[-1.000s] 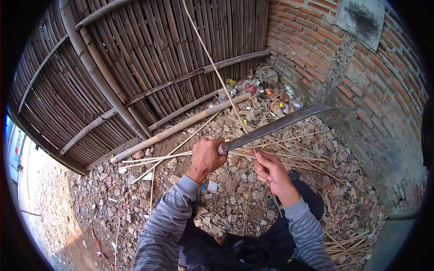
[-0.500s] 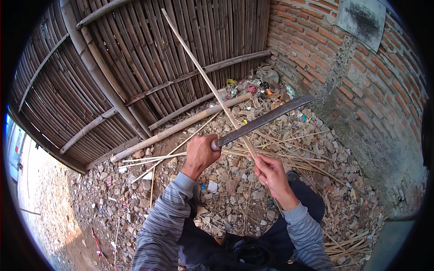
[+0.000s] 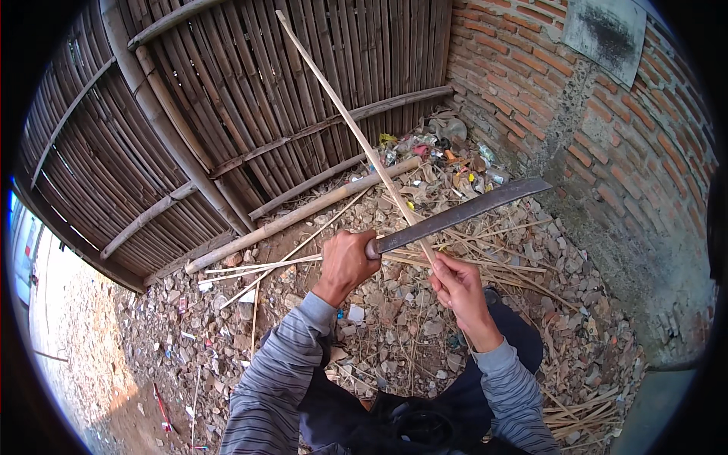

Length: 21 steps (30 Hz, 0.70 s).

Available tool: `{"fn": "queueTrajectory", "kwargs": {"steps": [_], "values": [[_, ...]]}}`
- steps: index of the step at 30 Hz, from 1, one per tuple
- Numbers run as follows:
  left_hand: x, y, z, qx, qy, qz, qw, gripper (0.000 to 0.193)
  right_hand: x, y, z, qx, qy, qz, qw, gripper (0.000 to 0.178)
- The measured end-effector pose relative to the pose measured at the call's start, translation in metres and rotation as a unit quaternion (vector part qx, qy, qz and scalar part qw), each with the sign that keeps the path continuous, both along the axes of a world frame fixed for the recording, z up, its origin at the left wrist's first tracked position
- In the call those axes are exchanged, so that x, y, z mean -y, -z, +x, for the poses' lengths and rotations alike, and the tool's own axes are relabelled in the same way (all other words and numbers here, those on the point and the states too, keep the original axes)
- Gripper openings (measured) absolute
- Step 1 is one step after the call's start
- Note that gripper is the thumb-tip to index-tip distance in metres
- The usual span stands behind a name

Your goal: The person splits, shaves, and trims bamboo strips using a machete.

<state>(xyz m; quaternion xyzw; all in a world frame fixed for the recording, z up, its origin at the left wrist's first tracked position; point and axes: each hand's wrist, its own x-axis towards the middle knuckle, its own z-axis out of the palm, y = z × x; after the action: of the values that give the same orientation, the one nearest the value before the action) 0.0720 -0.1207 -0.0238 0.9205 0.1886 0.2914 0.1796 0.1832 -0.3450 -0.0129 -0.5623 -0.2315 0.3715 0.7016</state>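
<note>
My left hand (image 3: 347, 265) is wrapped round the handle of a machete (image 3: 466, 212), whose dark, broad blade points to the far right. In my right hand (image 3: 459, 294) a long, pale bamboo strip (image 3: 345, 114) is pinched near its lower end. The strip slants up and away to the left, its far tip in front of the slatted fence. The blade crosses over the strip just beyond my right fingers. Whether the edge touches the strip or bites into it, I cannot tell.
Several split bamboo strips (image 3: 500, 262) lie over the stony ground, with another bundle (image 3: 584, 415) at lower right. A thick bamboo pole (image 3: 303, 216) rests below a bamboo fence (image 3: 364, 53). Litter (image 3: 455, 163) is heaped in the corner by a brick wall (image 3: 523, 83).
My left hand and the machete have shifted to the right and slightly down. The strip and my right hand have moved a little to the right.
</note>
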Motion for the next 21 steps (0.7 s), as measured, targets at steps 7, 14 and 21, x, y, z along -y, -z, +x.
{"fn": "queueTrajectory", "kwargs": {"steps": [7,14,21], "values": [[0.005,-0.003,0.002,-0.020,-0.014,0.006,1.000,0.008,0.005,0.000,0.002,0.012,0.001,-0.001,1.000,0.032],[0.004,-0.005,0.003,-0.041,-0.029,0.010,0.999,0.009,-0.001,0.006,0.002,0.077,0.036,-0.015,0.996,0.032],[-0.029,-0.008,-0.004,0.027,-0.087,-0.002,0.996,0.012,0.005,0.014,-0.008,0.053,0.020,-0.032,0.998,0.032]]}}
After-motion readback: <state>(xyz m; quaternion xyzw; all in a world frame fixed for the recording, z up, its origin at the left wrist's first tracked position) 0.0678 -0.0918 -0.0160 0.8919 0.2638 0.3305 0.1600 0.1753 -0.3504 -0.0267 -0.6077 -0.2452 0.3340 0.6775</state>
